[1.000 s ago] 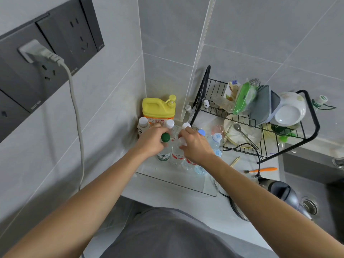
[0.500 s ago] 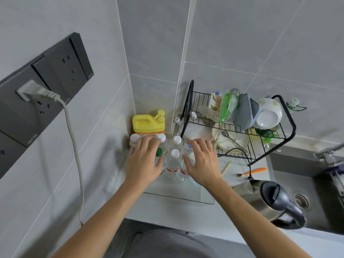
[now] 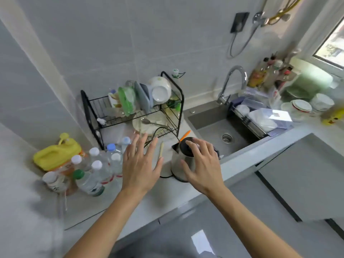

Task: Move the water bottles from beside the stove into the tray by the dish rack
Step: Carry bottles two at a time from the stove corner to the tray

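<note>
Countertop (image 3: 130, 207): water bottles (image 3: 96, 170), labels unreadable.

Bottles (image 3: 96, 170) crowd the corner beside the jug (image 3: 55, 155). The rack (image 3: 130, 112) and kettle (image 3: 183, 161) block the right; bare counter (image 3: 141, 203) lies in front.

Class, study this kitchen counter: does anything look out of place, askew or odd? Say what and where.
A single chopstick lies loose on the counter between the dish rack and the kettle. An orange-handled utensil also lies on the counter behind the kettle. The water bottles stand upright; nothing looks spilled.
</note>
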The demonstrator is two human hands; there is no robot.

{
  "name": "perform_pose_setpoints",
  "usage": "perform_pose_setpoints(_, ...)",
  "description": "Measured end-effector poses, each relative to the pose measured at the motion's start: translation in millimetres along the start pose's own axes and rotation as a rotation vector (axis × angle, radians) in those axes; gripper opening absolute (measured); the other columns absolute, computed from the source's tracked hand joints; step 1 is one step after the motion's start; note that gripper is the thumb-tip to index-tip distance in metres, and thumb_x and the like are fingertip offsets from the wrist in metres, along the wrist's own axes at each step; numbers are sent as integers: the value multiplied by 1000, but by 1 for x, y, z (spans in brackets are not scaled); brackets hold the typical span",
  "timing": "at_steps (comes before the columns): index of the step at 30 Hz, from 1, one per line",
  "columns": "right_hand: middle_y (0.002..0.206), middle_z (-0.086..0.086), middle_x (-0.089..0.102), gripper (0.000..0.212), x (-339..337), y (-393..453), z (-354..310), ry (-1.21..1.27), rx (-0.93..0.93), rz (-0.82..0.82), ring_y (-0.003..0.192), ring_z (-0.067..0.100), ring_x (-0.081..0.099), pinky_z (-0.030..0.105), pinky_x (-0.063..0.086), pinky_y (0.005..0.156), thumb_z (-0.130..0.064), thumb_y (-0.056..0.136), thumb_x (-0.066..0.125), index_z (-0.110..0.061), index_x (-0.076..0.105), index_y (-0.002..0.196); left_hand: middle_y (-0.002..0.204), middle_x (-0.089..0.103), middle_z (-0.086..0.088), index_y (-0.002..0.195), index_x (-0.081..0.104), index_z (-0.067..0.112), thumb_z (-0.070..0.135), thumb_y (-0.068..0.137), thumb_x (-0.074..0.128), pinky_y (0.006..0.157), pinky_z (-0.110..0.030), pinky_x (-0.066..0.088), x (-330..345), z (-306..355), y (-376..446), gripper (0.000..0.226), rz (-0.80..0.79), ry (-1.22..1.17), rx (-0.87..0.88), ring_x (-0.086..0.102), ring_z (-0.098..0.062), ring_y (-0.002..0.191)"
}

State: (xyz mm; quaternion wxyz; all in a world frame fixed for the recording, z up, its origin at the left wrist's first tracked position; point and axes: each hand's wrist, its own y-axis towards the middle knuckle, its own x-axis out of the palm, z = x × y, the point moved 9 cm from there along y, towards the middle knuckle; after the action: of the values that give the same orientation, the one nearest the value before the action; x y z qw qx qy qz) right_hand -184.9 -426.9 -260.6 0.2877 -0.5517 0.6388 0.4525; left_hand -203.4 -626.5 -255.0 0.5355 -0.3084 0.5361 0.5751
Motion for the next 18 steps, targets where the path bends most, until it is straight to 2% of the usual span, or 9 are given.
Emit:
perform_pose_setpoints(8,157,-1,46,66,-132,-84,207,-63,282,128,145,27,40,48,42,115,-59,95,54,-26,49,152,167,39,-5,159,43,28,56,99,53,122,-53,33,50,258,24,67,-30,-67,303,29,-31,157)
perform_pose_setpoints(13,158,2,44,69,-220,-163,325,-132,502,214,149,26,37,49,39,118,-61,93,51,-27,47,154,167,38,-5,159,44,27,51,100,58,125,-55,29,88,431,7,65,-124,-166,507,26,-30,159)
perform_pose_setpoints(18,159,1,44,70,-291,-254,419,-169,724,326,150,24,36,49,39,118,-61,93,51,-29,47,155,164,41,-6,158,48,25,51,99,63,122,-56,35,117,589,-25,66,-182,-238,760,31,-32,157)
